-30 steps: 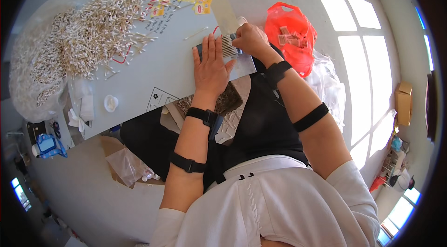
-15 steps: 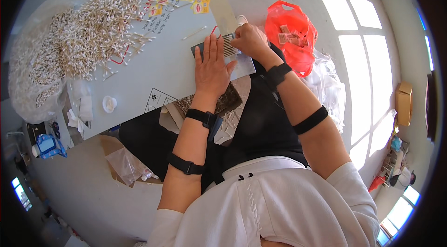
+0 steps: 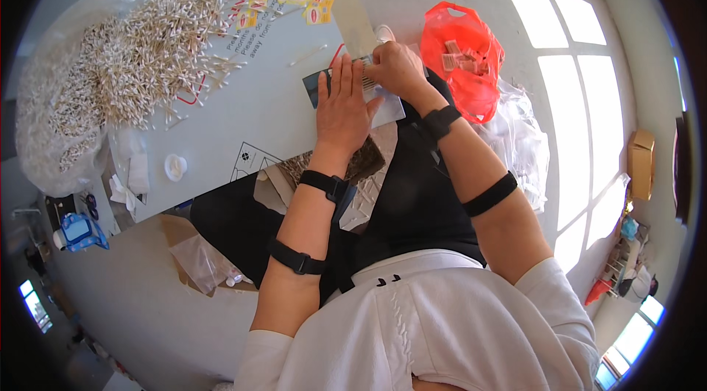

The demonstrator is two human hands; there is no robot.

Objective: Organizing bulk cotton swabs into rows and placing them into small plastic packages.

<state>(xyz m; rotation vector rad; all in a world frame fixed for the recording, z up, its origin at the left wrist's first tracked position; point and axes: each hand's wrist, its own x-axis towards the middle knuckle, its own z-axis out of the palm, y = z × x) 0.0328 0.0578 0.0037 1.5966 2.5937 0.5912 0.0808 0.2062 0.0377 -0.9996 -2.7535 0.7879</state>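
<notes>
At the table's right edge, my left hand [image 3: 343, 122] lies flat with its fingers stretched over a dark flat piece [image 3: 311, 89]. A row of thin pale sticks [image 3: 367, 82], probably cotton swabs, shows between my two hands. My right hand [image 3: 398, 71] is curled at the right end of that row, its fingertips pressed together; whatever is in them is hidden. One loose cotton swab [image 3: 308, 56] rests on the table just beyond my left fingers. A big heap of cotton swabs [image 3: 158, 45] spreads over the table's left side.
Small yellow-and-white packets [image 3: 318, 8] lie at the far side of the table [image 3: 243, 104]. A white cup [image 3: 175, 166] stands near its front edge. Right of my right hand is a red plastic bag [image 3: 464, 89] with pinkish pieces inside. Below my left hand sits an open box [image 3: 366, 161].
My left hand has slid slightly to the right over the row, closer to my right hand. The right hand has shifted a little, and its fingertips now reach farther left over the sticks.
</notes>
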